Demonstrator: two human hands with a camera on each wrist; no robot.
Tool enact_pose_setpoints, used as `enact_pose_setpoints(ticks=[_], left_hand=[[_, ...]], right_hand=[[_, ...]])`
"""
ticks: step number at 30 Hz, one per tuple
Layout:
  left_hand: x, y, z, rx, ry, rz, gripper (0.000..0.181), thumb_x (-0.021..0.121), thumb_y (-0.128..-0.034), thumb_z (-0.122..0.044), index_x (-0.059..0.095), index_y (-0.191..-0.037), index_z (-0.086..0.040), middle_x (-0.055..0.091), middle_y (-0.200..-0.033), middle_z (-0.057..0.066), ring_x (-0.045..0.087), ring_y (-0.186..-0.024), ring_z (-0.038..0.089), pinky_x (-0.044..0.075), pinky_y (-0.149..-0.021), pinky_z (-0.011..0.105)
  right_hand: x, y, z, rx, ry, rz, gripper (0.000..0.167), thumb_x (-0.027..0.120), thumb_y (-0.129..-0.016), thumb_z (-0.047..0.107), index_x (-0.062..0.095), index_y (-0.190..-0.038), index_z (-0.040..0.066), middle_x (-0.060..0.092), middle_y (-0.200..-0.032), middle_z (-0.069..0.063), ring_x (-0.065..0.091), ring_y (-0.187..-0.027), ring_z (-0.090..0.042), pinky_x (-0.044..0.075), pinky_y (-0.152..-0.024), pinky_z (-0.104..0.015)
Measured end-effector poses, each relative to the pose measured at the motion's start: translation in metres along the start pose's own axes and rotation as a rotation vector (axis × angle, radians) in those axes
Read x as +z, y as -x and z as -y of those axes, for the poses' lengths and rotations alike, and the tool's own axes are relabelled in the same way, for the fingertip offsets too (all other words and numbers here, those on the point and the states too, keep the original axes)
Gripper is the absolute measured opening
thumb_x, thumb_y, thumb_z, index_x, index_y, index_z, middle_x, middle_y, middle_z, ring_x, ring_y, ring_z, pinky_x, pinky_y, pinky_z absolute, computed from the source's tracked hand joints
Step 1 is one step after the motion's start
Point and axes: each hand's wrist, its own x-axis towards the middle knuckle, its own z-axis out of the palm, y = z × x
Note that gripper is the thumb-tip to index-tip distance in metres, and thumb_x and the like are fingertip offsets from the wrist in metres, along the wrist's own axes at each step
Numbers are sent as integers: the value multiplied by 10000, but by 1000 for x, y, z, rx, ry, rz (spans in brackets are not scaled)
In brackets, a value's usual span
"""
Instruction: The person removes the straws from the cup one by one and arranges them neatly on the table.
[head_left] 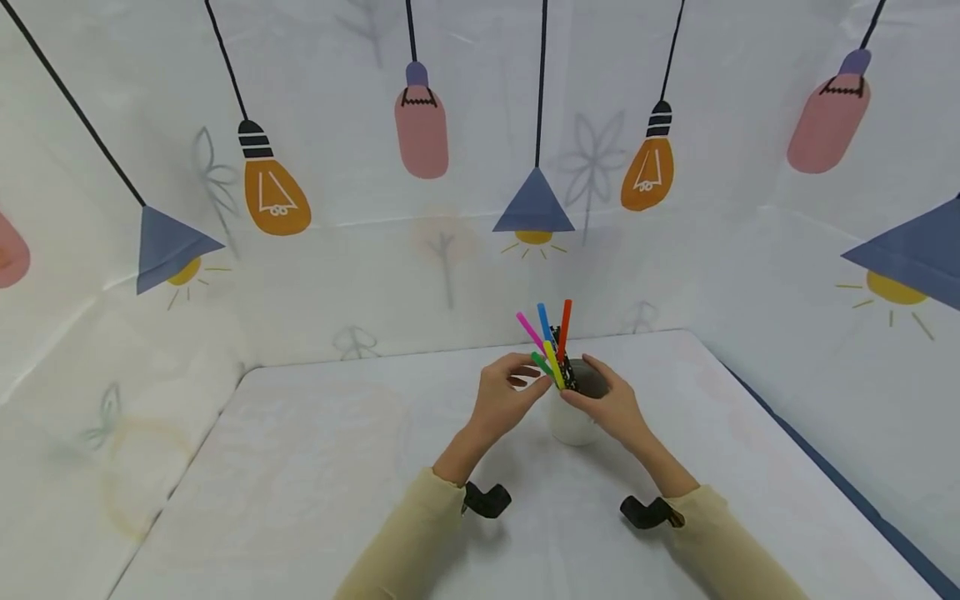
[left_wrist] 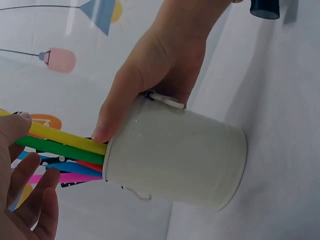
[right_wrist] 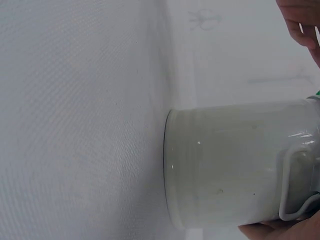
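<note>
A white metal cup (head_left: 572, 423) with small wire handles stands upright on the table, also large in the right wrist view, cup (right_wrist: 235, 165). My right hand (head_left: 615, 408) grips its rim, thumb at the edge in the left wrist view, hand (left_wrist: 155, 65). Out of the cup lean yellow (head_left: 553, 363), green (head_left: 540, 363), pink (head_left: 530, 329), blue (head_left: 543, 321) and red (head_left: 566, 321) sticks, plus black patterned ones. My left hand (head_left: 506, 398) pinches the yellow stick's upper part, its other fingers curled loosely beside the green one.
The white-covered table (head_left: 322, 467) reaches back to a white curtain (head_left: 480, 275) printed with lamps and plants. Black wrist-mounted pieces (head_left: 487, 501) jut from both sleeve cuffs.
</note>
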Motion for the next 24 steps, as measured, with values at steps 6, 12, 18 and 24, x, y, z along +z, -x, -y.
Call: enact_pose_setpoints(ticks=[6,12,18,24], left_hand=[[6,-3,-22,-2,46,-11,110,728,-877,-70,718,-969,-10,715,-949,84,677,-874,192,545,-731,267],[6,-2,-34,-28,101,-35,170,720,-851,30,624,-990,48,711,-938,149,689,-852,254,550,-730,281],[7,-2,-28,15,134,-101,157,737,-829,44,582,-823,71,674,-812,160,670,-761,246,564,-717,330],[0,-7,-34,82,159,-189,59,705,-844,76,647,-841,69,673,-813,170,656,-737,264,551,-671,356]], right_hand=[[-1,-2,1,-5,-9,-2,859,760,-825,451,351,-1509,130,345,-1514,-163,275,-1382,-398,291,-985,-698],[1,-2,1,-8,-27,1,864,767,-820,444,356,-1504,113,346,-1510,-170,274,-1378,-405,287,-984,-702],[2,-1,-2,6,-13,-7,864,766,-818,456,359,-1503,121,343,-1514,-162,262,-1388,-397,272,-996,-699],[1,-1,-3,4,-3,-7,862,766,-817,457,359,-1504,131,338,-1519,-156,259,-1392,-393,269,-1002,-695]])
